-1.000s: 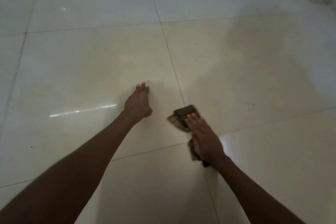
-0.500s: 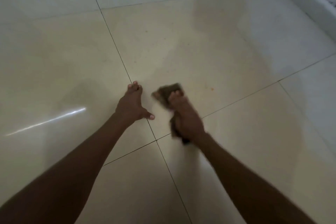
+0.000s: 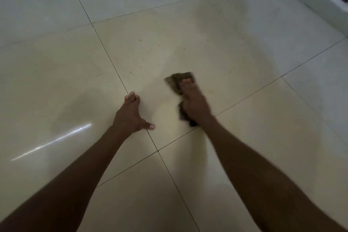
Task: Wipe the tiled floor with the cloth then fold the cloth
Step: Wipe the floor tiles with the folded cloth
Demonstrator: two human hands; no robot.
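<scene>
I am pressing the brown cloth (image 3: 179, 81) onto the tiled floor (image 3: 244, 137) with my right hand (image 3: 194, 106), fingers flat. My left hand (image 3: 130, 117) is resting open beside a tile joint, holding nothing.

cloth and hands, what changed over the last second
The right hand slid the cloth across the floor, first toward the left hand, then back away to the right over the tile. It presses the cloth flat throughout. The left hand stayed planted on the floor by the grout line, thumb now spread out. The cloth is still not folded up.
</scene>
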